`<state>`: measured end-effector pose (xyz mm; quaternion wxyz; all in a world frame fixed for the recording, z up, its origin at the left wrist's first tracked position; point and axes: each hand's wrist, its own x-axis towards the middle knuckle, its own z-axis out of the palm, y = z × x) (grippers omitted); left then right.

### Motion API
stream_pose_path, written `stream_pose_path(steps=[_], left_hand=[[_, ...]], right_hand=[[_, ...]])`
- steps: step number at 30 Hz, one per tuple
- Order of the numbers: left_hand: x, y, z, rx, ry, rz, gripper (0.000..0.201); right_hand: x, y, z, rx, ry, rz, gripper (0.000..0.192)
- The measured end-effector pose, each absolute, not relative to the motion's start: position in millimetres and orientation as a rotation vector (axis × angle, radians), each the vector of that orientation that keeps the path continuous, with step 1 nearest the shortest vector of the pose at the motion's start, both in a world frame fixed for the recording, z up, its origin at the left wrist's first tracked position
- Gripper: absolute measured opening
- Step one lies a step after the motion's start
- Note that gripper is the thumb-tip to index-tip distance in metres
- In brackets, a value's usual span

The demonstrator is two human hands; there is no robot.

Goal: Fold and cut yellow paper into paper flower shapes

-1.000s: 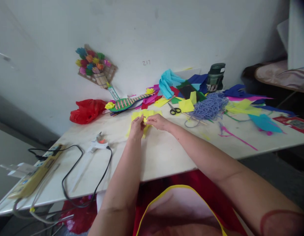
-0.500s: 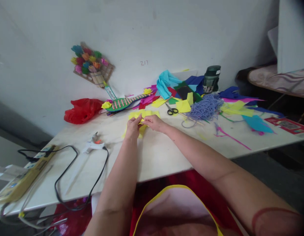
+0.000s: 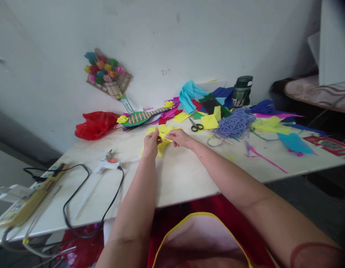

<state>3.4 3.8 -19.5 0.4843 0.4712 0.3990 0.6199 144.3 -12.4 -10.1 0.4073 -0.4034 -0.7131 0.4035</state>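
Observation:
Both hands work close together over the middle of the table. My left hand [image 3: 151, 142] is closed, thumb and fingers pinching a small piece of yellow crepe paper [image 3: 163, 135]. From the other side my right hand [image 3: 178, 138] pinches the same piece by its edge. More yellow paper [image 3: 161, 149] lies on the table under and around the hands, partly hidden by them. A pair of black-handled scissors [image 3: 196, 127] rests to the right, beside some yellow paper squares [image 3: 209, 121].
A white hot glue gun [image 3: 107, 165] with a black cord lies left, near a yellow power strip [image 3: 30, 201]. Behind are a red plastic bag [image 3: 96, 125] and a green decorated piece [image 3: 141, 117]. Purple shredded strands [image 3: 235, 123], coloured paper and a dark green bottle [image 3: 241, 91] stand right.
My right hand has drawn slightly away from the left, and the yellow piece shows more between them. The whole view has shifted a little.

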Motion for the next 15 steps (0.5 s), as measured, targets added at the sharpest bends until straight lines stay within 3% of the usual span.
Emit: stream_pose_path(steps=[7,11,15], left_hand=[[1.6,1.4,-16.9,1.789,1.529,1.614,0.035],[4.5,-4.5,-20.9,2.388,1.796,1.026,0.055],[5.6,-6.0,-27.2,2.601,1.84,0.635,0.053]], right_hand=[[157.0,3.3,-12.1,-1.089,-1.361,0.864,0.021],[164.3,14.3,-16.1,-1.215,-1.121,0.857,0.013],[172.6,26.2,-24.1,-1.368,-1.063,0.875,0.015]])
